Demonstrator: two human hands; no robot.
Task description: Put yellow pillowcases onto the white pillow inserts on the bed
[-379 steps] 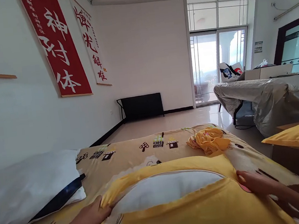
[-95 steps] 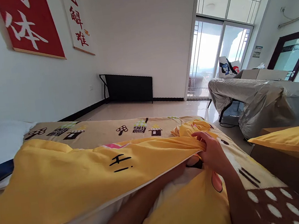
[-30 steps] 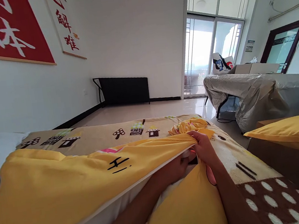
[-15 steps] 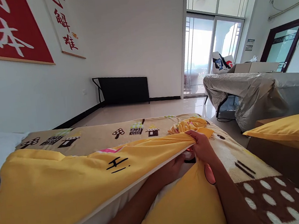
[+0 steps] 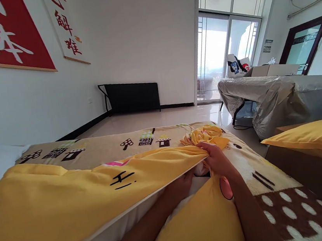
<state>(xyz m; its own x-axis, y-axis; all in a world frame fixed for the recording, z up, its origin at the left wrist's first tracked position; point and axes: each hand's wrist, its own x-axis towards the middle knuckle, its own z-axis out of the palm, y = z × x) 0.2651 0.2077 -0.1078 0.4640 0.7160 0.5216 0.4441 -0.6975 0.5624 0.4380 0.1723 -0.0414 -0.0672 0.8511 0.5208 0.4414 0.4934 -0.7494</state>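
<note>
A yellow pillowcase (image 5: 71, 202) printed with "Hi" lies across the bed in front of me. Its pale-edged opening gapes, and a white pillow (image 5: 124, 228) shows inside. Through that opening reaches my left hand (image 5: 183, 184); its fingers are hidden under the cloth, next to the white filling. My right hand (image 5: 217, 158) is closed on the pillowcase's edge at the far right end of the opening, bunching and lifting it. The near yellow side hangs below, between my forearms. Just beyond my right hand is a crumpled yellow cloth (image 5: 205, 134).
A patterned beige and brown blanket (image 5: 134, 141) covers the bed. On the right, another yellow pillow (image 5: 306, 136) rests on a cardboard box (image 5: 296, 166). Farther back stand a plastic-covered table (image 5: 262, 88) and a black folded frame (image 5: 133, 96) against the wall.
My left hand has slipped slightly deeper under the pillowcase, toward the left. My right hand keeps its grip, shifted a little left. The view has tilted slightly.
</note>
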